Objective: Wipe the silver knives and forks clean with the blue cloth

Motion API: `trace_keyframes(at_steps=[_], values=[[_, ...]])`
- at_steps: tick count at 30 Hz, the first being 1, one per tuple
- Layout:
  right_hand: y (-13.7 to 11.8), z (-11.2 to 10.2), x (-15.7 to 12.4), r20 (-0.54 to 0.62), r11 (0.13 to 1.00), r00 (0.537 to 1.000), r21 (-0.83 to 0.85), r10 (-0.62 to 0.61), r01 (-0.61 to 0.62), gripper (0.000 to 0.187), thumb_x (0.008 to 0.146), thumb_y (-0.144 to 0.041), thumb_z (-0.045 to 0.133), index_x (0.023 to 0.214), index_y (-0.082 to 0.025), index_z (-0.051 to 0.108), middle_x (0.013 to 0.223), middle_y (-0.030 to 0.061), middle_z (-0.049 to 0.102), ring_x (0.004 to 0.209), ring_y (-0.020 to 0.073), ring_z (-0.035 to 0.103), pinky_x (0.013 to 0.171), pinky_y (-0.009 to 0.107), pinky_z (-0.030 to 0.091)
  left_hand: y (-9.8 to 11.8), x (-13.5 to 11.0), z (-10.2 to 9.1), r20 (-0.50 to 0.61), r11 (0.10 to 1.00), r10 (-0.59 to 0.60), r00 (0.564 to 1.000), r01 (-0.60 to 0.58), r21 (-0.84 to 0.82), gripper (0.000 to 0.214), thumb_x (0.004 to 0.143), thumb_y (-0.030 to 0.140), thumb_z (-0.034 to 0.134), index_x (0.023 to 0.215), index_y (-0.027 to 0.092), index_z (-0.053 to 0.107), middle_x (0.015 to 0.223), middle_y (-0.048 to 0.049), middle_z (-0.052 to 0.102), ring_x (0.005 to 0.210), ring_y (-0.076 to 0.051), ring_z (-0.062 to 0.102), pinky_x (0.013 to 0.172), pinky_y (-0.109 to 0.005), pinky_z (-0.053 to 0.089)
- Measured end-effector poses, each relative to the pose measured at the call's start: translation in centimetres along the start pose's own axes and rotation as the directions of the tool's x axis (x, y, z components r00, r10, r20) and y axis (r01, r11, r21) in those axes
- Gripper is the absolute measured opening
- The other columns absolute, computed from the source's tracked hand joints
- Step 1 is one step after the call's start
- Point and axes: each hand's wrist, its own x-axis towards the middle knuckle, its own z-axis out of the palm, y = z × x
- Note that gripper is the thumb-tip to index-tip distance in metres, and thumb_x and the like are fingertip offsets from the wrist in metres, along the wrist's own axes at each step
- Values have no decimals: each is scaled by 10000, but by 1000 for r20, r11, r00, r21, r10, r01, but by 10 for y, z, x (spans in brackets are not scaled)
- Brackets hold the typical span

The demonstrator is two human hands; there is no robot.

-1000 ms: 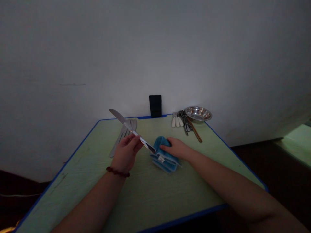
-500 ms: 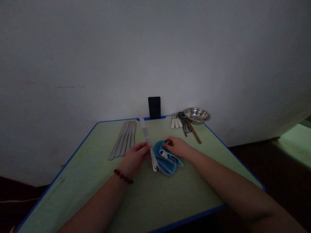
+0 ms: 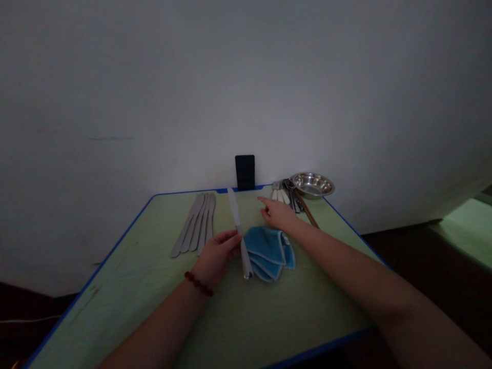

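While the left hand (image 3: 214,258) pinches a knife (image 3: 236,218), the right hand (image 3: 280,214) points, fingers (image 3: 265,201) apart.

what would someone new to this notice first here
Probably the bright blue cloth, folded on the table between the two arms, and the silver knife just left of it, pinched in the left hand with its blade toward the wall. Next might come the fan of grey knives on the left and the shiny steel bowl at the far right corner.
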Motion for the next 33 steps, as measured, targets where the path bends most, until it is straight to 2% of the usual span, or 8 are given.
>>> trace_keyframes(at_steps=[3, 5, 7, 10, 12, 21, 27, 33], values=[[4, -4, 21, -87, 977, 996, -212, -7, -11, 523, 787, -198, 351, 1289, -206, 207, 986, 107, 546, 908, 204, 485, 758, 303, 359, 1, 0, 1, -16, 1000, 6, 1000, -6, 0, 50, 649, 93, 582, 667, 138, 595, 623, -20, 643, 592, -113, 595, 626, -227, 476], [8, -6, 36, -147, 950, 989, -311, -13, -34, 566, 781, -168, 358, 1299, -265, 152, 1083, 114, 489, 965, 223, 446, 782, 331, 344, 2, -1, 1, -32, 1000, 13, 999, -13, 12, 57, 652, 86, 574, 666, 136, 598, 606, -16, 638, 570, -106, 588, 613, -222, 474], [13, -6, 52, -207, 922, 978, -379, 1, -81, 586, 783, -149, 351, 1292, -324, 119, 1216, 119, 382, 1024, 241, 405, 785, 354, 336, 3, 0, 1, -35, 1000, 22, 999, -22, 14, 50, 650, 94, 577, 671, 133, 601, 605, -15, 637, 562, -104, 584, 609, -221, 472], [20, -3, 73, -274, 894, 962, -431, -4, -119, 592, 786, -117, 328, 1285, -348, 112, 1291, 119, 288, 1128, 269, 311, 811, 374, 309, 3, 2, 0, -17, 999, 31, 999, -31, 8, 46, 641, 117, 591, 682, 128, 607, 629, -23, 644, 572, -107, 585, 615, -223, 470], [25, 0, 85, -284, 884, 959, -443, 18, -148, 575, 796, -112, 299, 1282, -357, 115, 1295, 123, 284, 1150, 280, 285, 815, 386, 298, 3, 3, -1, -18, 999, 32, 999, -32, 6, 54, 636, 123, 597, 688, 125, 608, 643, -29, 648, 584, -112, 587, 620, -227, 470], [28, 4, 110, -292, 884, 956, -439, 30, -162, 556, 810, -134, 289, 1286, -349, 99, 1135, 141, 403, 972, 241, 389, 753, 364, 297, 6, 7, 0, -76, 1000, -6, 997, 4, -27, 75, 633, 111, 598, 706, 130, 604, 627, -27, 647, 597, -128, 599, 598, -232, 475], [26, 3, 115, -272, 899, 960, -403, 61, -171, 525, 816, -151, 275, 1287, -336, 135, 1040, 132, 429, 925, 230, 388, 734, 363, 296, 7, 8, 2, -93, 1000, -5, 996, 4, -16, 66, 635, 98, 595, 694, 127, 603, 615, -28, 647, 570, -126, 593, 566, -227, 475], [22, -4, 107, -211, 916, 974, -370, 78, -154, 526, 819, -135, 229, 1296, -314, 104, 1090, 150, 403, 964, 241, 369, 772, 390, 268, 7, 9, 1, -69, 1000, 8, 998, -8, -3, 49, 640, 107, 593, 673, 137, 613, 614, -18, 645, 563, -113, 587, 576, -217, 469]])
